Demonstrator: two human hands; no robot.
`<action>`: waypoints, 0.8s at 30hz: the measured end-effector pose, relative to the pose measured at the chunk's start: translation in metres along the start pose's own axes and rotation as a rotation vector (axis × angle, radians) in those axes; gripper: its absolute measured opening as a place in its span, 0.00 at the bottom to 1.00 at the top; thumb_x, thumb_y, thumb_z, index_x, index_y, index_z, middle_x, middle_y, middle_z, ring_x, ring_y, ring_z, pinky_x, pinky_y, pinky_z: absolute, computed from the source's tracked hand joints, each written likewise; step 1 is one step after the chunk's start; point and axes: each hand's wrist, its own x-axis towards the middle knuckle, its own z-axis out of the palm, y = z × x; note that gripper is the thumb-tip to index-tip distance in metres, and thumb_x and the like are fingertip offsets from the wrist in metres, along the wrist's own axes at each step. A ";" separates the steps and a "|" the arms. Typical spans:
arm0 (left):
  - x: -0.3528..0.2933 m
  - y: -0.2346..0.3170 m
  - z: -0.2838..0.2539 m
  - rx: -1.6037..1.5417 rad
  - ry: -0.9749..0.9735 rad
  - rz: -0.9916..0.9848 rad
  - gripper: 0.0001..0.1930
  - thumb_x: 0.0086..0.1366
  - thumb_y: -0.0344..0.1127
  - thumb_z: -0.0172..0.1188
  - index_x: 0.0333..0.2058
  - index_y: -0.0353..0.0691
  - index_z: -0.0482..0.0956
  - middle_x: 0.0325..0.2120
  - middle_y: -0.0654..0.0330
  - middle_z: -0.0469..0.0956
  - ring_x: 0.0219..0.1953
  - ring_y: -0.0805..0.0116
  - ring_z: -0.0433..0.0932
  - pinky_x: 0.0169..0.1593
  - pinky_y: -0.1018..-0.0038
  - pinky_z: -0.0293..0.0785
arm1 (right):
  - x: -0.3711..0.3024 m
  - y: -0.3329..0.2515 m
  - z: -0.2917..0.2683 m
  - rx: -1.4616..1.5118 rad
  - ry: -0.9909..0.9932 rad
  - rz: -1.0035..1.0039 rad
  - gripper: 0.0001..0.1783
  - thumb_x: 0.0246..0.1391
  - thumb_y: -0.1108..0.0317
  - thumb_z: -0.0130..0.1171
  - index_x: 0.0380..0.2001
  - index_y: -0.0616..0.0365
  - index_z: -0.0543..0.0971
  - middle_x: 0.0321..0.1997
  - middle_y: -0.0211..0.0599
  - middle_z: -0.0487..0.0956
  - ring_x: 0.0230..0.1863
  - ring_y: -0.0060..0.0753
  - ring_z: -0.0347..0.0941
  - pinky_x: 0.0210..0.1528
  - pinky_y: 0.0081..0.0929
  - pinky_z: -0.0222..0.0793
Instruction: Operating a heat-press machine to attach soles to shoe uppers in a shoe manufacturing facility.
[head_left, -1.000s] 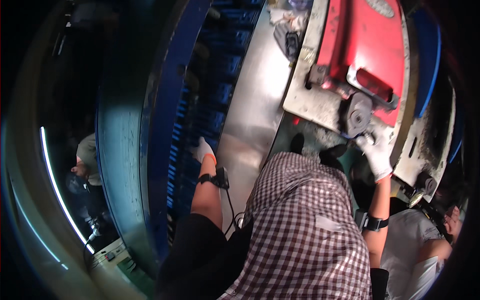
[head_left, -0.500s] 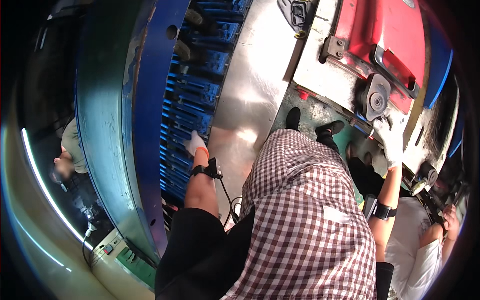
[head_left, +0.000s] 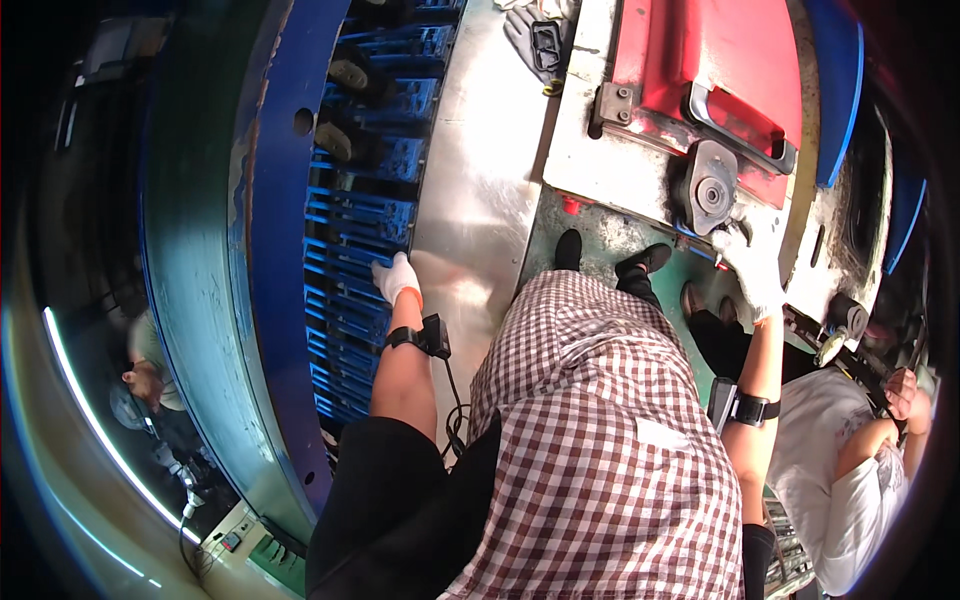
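Note:
My left hand [head_left: 398,280], in a white glove with an orange cuff, is over the blue slatted bed [head_left: 345,300] of the machine, beside the edge of a bare metal sheet [head_left: 470,230]. Its fingers are partly spread and nothing shows in them. On the other side my right hand [head_left: 752,268], also white-gloved, reaches to the edge of a worn metal machine table [head_left: 620,170]. It is just below a dark plate with a round hub [head_left: 712,190]; its fingertips are blurred against the edge, so their grip cannot be made out.
A red machine cover [head_left: 735,60] with a black handle [head_left: 745,135] rises at the far right. Grey gloves [head_left: 532,45] lie at the top. A blue beam [head_left: 280,200] runs along the left. One person [head_left: 160,370] is beyond it, another [head_left: 840,470] at lower right.
The view has shifted, so the machines appear farther left. My left hand has moved right toward the metal sheet's edge. My right hand has drawn slightly away from the dark plate.

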 end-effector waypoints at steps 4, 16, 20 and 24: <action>-0.006 0.004 -0.003 0.007 -0.011 -0.011 0.42 0.65 0.53 0.64 0.73 0.40 0.64 0.71 0.42 0.66 0.70 0.42 0.68 0.70 0.54 0.69 | 0.002 0.004 -0.002 -0.108 0.010 -0.036 0.26 0.53 0.59 0.75 0.51 0.62 0.82 0.45 0.37 0.78 0.48 0.35 0.73 0.55 0.37 0.70; -0.023 0.025 -0.055 -0.795 0.311 -0.678 0.49 0.67 0.69 0.59 0.72 0.33 0.64 0.70 0.35 0.66 0.69 0.41 0.72 0.71 0.55 0.70 | -0.007 0.013 -0.004 -0.007 0.042 0.066 0.28 0.55 0.60 0.74 0.56 0.60 0.79 0.49 0.33 0.76 0.52 0.28 0.72 0.52 0.28 0.74; 0.151 -0.145 -0.076 -1.517 -0.107 -0.507 0.48 0.62 0.75 0.60 0.69 0.43 0.73 0.68 0.54 0.74 0.64 0.51 0.76 0.69 0.62 0.68 | -0.002 0.002 -0.013 0.177 -0.057 0.133 0.27 0.56 0.60 0.73 0.56 0.59 0.79 0.52 0.33 0.74 0.54 0.29 0.71 0.56 0.31 0.72; 0.243 -0.179 -0.126 -1.149 -1.404 -0.124 0.47 0.66 0.76 0.47 0.72 0.47 0.70 0.72 0.58 0.70 0.71 0.62 0.67 0.72 0.52 0.60 | -0.002 0.028 -0.017 -0.239 -0.076 -0.038 0.23 0.53 0.62 0.71 0.49 0.58 0.78 0.49 0.36 0.73 0.49 0.32 0.71 0.55 0.32 0.71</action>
